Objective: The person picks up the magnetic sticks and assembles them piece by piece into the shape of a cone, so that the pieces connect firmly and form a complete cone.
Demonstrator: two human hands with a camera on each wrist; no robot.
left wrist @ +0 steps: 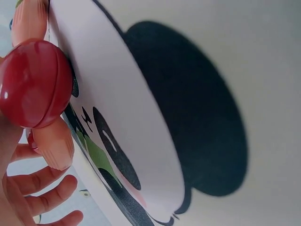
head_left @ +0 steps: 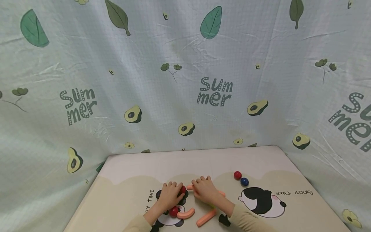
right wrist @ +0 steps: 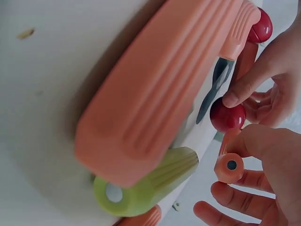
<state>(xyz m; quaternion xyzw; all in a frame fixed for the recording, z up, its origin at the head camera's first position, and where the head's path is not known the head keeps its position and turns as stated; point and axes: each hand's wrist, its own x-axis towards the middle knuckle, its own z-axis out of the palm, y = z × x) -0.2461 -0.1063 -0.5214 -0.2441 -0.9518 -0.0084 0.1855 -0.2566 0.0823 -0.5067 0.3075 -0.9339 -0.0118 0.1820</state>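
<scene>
Red ball [head_left: 183,189] sits gripped by the left hand [head_left: 169,195], at that hand's 2 o'clock in the head view; the right hand [head_left: 204,190] pinches an orange stick [head_left: 190,187] at its 9 o'clock. Outward, a second red ball [head_left: 173,211] touches a curved stick [head_left: 186,214] at the left hand's 6 o'clock; a third red ball [head_left: 237,175] and a blue ball [head_left: 244,181] lie side by side on the surface [head_left: 188,164] toward the right hand's 2 o'clock.
</scene>
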